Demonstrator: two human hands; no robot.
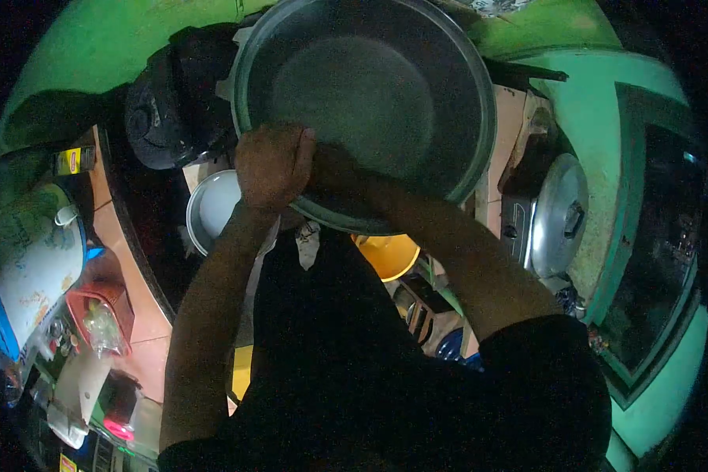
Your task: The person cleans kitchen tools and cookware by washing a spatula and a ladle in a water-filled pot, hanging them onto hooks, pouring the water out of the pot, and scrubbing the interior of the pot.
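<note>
A large, round, dark metal wok-like pan (354, 102) with a wide rim fills the upper middle of the head view, its inside facing me. My left hand (275, 165) is closed over the near left part of its rim. My right hand (334, 167) reaches over the near rim into the pan, close beside my left hand. It lies in deep shadow, so its fingers and anything in them cannot be made out. Below the pan's left side sits a white bowl (216, 206), and a yellow container (389, 258) shows beneath the near rim.
A silver domed lid (560, 214) stands at the right by the stove-like box (517, 224). A black lidded vessel (159, 118) is at upper left. On the left tiled counter are a red basket (102, 315) and a white-and-blue container (35, 252). A green wall (94, 63) rises behind.
</note>
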